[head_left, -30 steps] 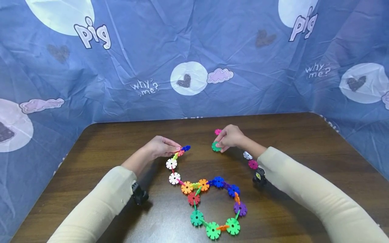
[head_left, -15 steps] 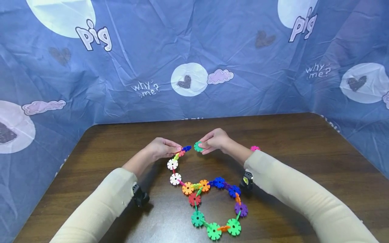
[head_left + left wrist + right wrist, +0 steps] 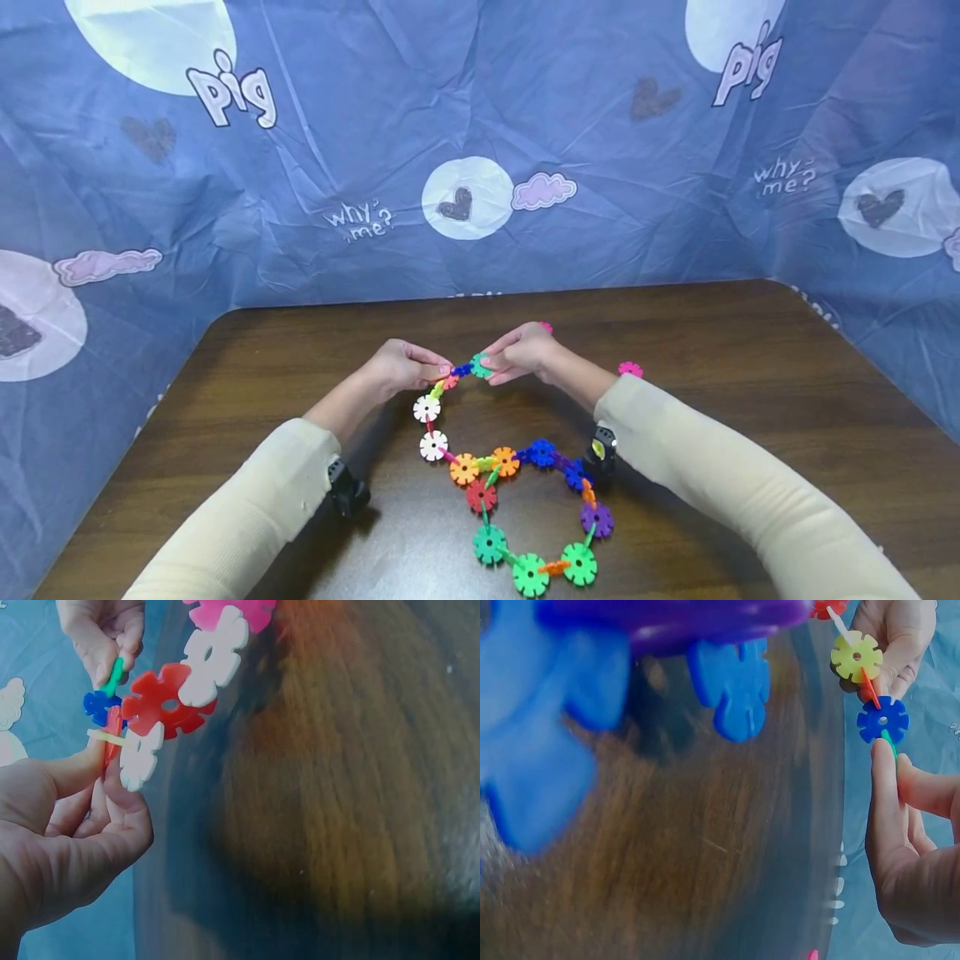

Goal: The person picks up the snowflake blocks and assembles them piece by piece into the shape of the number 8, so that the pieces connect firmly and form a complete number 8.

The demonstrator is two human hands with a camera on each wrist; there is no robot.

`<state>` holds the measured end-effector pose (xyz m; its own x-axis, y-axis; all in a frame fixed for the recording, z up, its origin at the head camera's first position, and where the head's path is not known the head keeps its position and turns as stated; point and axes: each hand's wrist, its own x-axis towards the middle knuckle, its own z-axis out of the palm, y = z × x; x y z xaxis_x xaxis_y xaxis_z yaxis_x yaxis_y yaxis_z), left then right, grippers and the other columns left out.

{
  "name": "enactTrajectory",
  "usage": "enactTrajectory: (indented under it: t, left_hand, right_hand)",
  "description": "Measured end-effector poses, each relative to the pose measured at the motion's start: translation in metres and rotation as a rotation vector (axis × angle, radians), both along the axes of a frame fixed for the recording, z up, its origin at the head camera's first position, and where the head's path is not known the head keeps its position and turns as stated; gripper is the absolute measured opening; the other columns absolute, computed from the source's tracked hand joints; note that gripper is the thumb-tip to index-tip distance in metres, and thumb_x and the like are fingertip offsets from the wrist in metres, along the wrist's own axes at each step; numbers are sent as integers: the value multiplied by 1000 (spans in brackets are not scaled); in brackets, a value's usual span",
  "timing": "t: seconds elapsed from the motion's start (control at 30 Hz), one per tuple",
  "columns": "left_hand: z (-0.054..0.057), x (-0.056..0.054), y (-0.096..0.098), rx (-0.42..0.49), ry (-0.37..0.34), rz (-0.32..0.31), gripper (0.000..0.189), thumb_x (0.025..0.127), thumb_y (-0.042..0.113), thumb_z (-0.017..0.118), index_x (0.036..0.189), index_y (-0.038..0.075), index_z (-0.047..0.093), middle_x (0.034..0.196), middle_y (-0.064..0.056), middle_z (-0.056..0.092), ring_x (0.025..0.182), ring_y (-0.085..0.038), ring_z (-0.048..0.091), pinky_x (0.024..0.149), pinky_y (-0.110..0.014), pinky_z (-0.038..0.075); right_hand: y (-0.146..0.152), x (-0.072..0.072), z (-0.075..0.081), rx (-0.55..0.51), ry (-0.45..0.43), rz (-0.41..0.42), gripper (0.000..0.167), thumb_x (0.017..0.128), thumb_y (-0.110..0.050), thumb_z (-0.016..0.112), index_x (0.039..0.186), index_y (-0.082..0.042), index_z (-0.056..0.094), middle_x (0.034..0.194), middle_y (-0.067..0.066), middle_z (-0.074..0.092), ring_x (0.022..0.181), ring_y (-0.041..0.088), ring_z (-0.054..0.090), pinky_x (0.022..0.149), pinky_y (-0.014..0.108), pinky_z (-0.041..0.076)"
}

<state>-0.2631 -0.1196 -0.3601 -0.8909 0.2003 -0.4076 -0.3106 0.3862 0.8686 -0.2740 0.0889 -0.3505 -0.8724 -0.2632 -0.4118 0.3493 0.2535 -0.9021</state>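
A chain of notched, flower-shaped plastic discs curves over the table, its lower part closed into a ring with a purple disc (image 3: 597, 520) and a light green disc (image 3: 530, 575). My left hand (image 3: 401, 367) pinches a red disc (image 3: 112, 733) near the chain's upper end. Beyond it sits a blue disc (image 3: 883, 720), and a yellow disc (image 3: 847, 656) comes just before it. Between thumb and finger, my right hand (image 3: 523, 353) pinches a green disc (image 3: 480, 365), whose edge meets the blue disc. How deep their slots engage I cannot tell.
Loose pink discs lie on the wooden table (image 3: 697, 333): one pink disc (image 3: 630, 368) by the right forearm, another partly behind the right hand. A blue printed cloth (image 3: 600, 108) hangs along the table's back and sides.
My right hand has moved left, carrying the green disc from apart to contact with the blue disc. The left hand has stayed nearly still, holding the chain.
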Motion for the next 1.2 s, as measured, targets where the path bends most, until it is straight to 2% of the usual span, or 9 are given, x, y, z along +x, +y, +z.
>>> enactTrajectory:
  t: [0.13, 0.37, 0.6, 0.8, 0.87, 1.0, 1.1, 1.2]
  left_hand:
    - [-4, 2, 2, -4, 0, 41, 27, 88, 8, 68, 111, -6, 68, 74, 4, 71, 68, -6, 60, 69, -21, 52]
    - [-9, 5, 5, 55, 12, 68, 28, 90, 4, 65, 112, -12, 65, 68, 5, 68, 63, -5, 58, 61, -18, 50]
    - [-13, 5, 10, 19, 26, 108, 25, 89, 6, 66, 109, -9, 68, 66, 6, 65, 62, -5, 53, 58, -19, 46]
    - [-12, 5, 14, 42, 32, 158, 25, 87, 5, 68, 108, -9, 69, 61, 9, 63, 58, -4, 52, 56, -18, 44]
    - [-10, 5, 14, 45, 29, 156, 25, 88, 4, 67, 109, -8, 68, 63, 8, 64, 60, -3, 54, 58, -18, 47]
    - [-4, 4, 11, -4, 21, 138, 24, 89, 6, 66, 110, -5, 69, 72, 5, 69, 66, -4, 59, 66, -20, 52]
    - [0, 3, 8, -45, 17, 114, 23, 90, 10, 67, 109, -2, 70, 79, 2, 72, 72, -6, 60, 72, -22, 54]
    - [3, 3, 5, -50, 4, 86, 26, 90, 13, 67, 110, -2, 70, 79, 3, 72, 73, -6, 60, 74, -22, 54]
  right_hand:
    - [-1, 0, -4, 8, -13, 0, 30, 87, 3, 65, 115, 13, 62, 74, 9, 67, 60, 15, 70, 67, 29, 60]
    - [-2, 0, -7, 1, 11, 12, 30, 86, 6, 64, 114, 16, 61, 71, 9, 66, 56, 13, 68, 66, 28, 60]
    - [-6, 1, -7, 76, 43, 5, 25, 84, 6, 67, 107, 16, 64, 72, 11, 66, 57, 14, 67, 66, 31, 60]
    - [-10, -1, -4, 114, 57, -15, 21, 83, 6, 68, 103, 14, 66, 77, 13, 67, 57, 15, 68, 64, 29, 60]
    - [-8, -1, -4, 98, 58, -21, 22, 83, 7, 67, 104, 14, 66, 75, 13, 67, 56, 14, 67, 65, 30, 60]
    - [-5, -3, -4, 41, 50, -9, 26, 84, 7, 66, 109, 14, 65, 74, 10, 68, 58, 13, 68, 69, 31, 60]
    - [-3, -5, -4, 3, 36, 6, 30, 86, 4, 66, 114, 13, 63, 80, 10, 70, 63, 13, 68, 75, 34, 59]
    - [0, -7, -3, -3, 13, 16, 32, 88, 0, 65, 118, 11, 62, 85, 9, 71, 68, 13, 69, 81, 36, 58]
